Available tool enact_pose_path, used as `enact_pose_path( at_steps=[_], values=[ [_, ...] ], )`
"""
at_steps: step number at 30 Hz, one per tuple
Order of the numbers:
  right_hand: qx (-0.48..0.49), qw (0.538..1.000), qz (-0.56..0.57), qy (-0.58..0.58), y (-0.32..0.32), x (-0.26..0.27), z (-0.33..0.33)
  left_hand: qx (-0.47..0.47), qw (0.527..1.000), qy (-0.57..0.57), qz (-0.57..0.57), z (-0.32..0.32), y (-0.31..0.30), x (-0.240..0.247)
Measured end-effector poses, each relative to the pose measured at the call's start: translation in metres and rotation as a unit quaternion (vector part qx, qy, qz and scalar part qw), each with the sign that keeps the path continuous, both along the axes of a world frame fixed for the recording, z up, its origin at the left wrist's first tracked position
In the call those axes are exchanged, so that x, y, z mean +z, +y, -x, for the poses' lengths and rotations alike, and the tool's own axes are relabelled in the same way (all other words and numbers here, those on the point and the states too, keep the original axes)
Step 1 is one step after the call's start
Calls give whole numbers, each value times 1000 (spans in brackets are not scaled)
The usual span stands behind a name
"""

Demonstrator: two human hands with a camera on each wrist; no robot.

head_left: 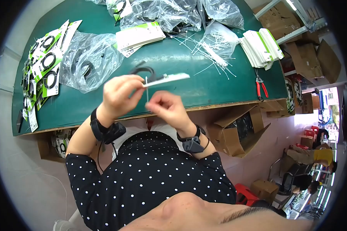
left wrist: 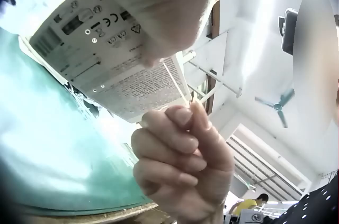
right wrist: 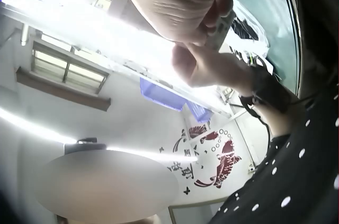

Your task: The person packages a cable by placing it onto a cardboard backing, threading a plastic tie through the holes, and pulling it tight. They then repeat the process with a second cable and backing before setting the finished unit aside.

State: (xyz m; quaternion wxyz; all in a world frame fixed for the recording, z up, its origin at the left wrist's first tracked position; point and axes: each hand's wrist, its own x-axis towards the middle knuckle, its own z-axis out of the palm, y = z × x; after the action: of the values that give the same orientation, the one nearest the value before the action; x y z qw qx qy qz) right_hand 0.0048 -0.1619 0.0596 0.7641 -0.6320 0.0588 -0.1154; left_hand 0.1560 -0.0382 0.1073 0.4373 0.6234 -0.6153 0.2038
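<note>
My left hand (head_left: 121,94) grips a white printed card (head_left: 169,78) above the table's front part. A black coiled cable (head_left: 147,70) stands out at the card's far side. Beside my left fingers a thin white cable tie (head_left: 147,93) runs down from the card to my right hand (head_left: 169,109). In the left wrist view the right hand (left wrist: 177,160) has its fingers curled and pinches the end of the tie (left wrist: 174,80) between thumb and forefinger. The card's printed back (left wrist: 114,57) faces that camera. In the right wrist view the hands hide most of the card.
Carded cables (head_left: 46,65) are heaped at the table's left, beside a clear plastic bag (head_left: 92,57). Farther back lie stacked cards (head_left: 138,36), loose white cable ties (head_left: 214,56) and another card stack (head_left: 261,48). Red-handled pliers (head_left: 261,89) lie near the right edge, above an open carton (head_left: 231,134).
</note>
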Motion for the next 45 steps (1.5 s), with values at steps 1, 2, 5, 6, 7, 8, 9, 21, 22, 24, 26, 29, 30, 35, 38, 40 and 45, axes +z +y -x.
enact_pose_path(
  at_steps=[1, 2, 5, 6, 7, 8, 9, 21, 22, 24, 26, 29, 30, 35, 38, 40, 45],
  values=[
    [0, 1000, -1, 2, 1, -3, 2, 0, 1000, 2, -1, -1, 3, -1],
    [5, 1000, -13, 4, 3, -7, 4, -4, 1000, 12, -3, -2, 5, -1],
    [12, 999, -33, 7, 2, -6, 5, -16, 999, 32, -3, 0, 8, -1],
    [4, 998, -52, 20, 2, 1, 1, -28, 999, 17, -8, 4, 10, -2],
    [-3, 997, -70, 34, 2, 8, -2, -39, 999, 2, -12, 8, 12, -3],
    [-8, 995, -88, 47, 2, 11, -4, -49, 999, -13, -16, 9, 13, -3],
    [-8, 995, -89, 47, 2, 11, -4, -49, 999, -12, -16, 9, 14, -3],
    [90, 976, -187, 60, 9, -5, 16, -78, 997, -7, -27, 13, 26, -21],
    [92, 976, -189, 65, 9, -8, 17, -76, 996, 3, -44, 15, 28, -25],
    [96, 974, -192, 76, 8, -15, 19, -70, 994, 24, -79, 20, 32, -30],
    [102, 978, -161, 84, 6, -20, 24, -74, 992, 30, -100, 27, 36, -34],
    [114, 984, -95, 96, 2, -27, 34, -83, 986, 37, -142, 33, 40, -38],
    [94, 992, -28, 85, 0, -29, 38, -92, 984, 42, -144, 35, 40, -39],
    [114, 962, 233, 83, -49, -46, 73, -136, 974, 57, -169, 41, 47, -48],
    [39, 949, 185, 251, -74, -24, 90, -161, 966, 57, -195, 44, 53, -50],
    [-11, 959, 193, 206, -69, -23, 83, -184, 956, 50, -225, 44, 56, -51],
    [-81, 920, 382, 43, -23, -9, 37, -205, 945, -2, -254, 45, 60, -62]
  ],
)
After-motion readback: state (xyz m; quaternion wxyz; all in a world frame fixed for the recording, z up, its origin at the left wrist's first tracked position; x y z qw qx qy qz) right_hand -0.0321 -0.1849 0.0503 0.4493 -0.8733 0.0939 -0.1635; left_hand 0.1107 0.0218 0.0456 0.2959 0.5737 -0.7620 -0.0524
